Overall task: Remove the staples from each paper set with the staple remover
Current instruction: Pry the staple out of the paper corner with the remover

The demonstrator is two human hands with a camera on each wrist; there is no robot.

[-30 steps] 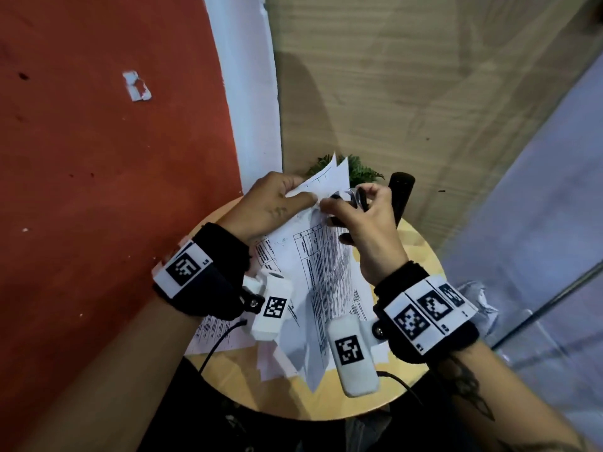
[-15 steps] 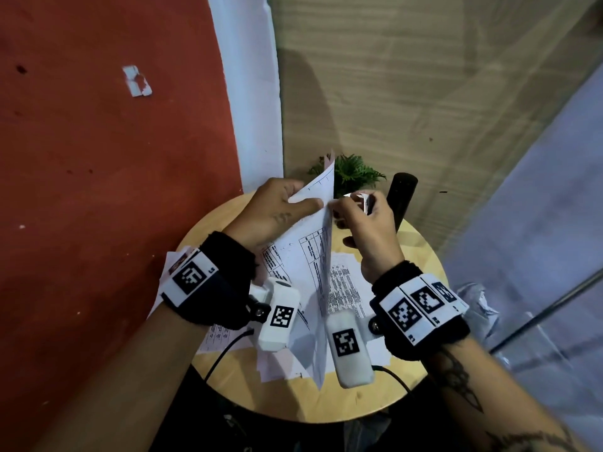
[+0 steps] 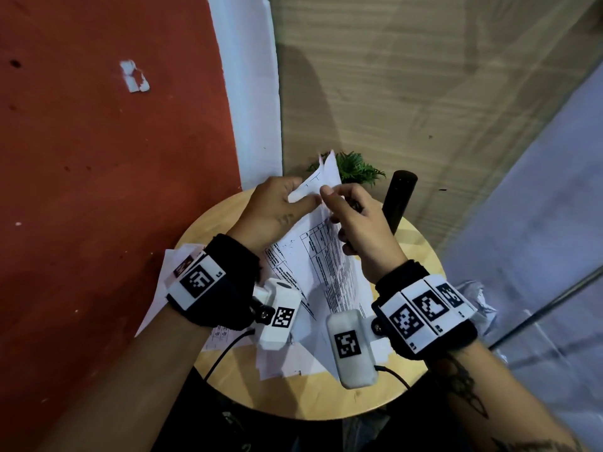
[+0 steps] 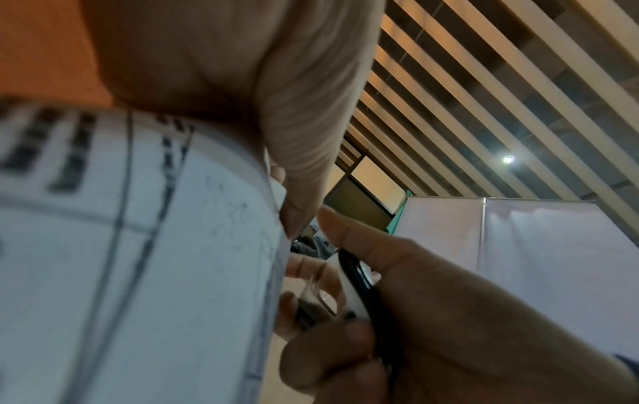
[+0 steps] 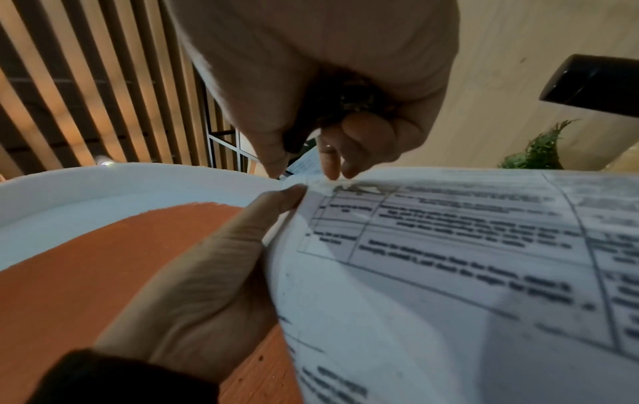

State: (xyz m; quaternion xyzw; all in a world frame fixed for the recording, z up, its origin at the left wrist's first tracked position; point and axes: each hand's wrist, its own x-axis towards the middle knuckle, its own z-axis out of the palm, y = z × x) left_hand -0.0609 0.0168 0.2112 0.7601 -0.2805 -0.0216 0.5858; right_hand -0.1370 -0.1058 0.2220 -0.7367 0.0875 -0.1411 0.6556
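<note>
I hold a stapled paper set (image 3: 326, 265) up over the table, printed side toward me. My left hand (image 3: 274, 213) pinches its top corner between thumb and fingers. My right hand (image 3: 359, 226) meets it there, thumb and forefinger tips on the same crumpled corner (image 5: 311, 183). The black staple remover (image 4: 363, 289) is tucked in the right hand's palm under curled fingers, and shows as a dark shape (image 5: 349, 93) in the right wrist view. The staple itself is hidden.
Loose printed sheets (image 3: 280, 357) lie on the small round wooden table (image 3: 408, 243). A black cylinder (image 3: 398, 200) and a green plant (image 3: 355, 168) stand at the table's far edge. A red wall is close on the left; a crumpled sheet (image 3: 473, 291) lies right.
The paper set went edge-on, then turned back to face me. The staple remover, earlier at the corner, has drawn back into the right palm; bare fingertips now touch the corner.
</note>
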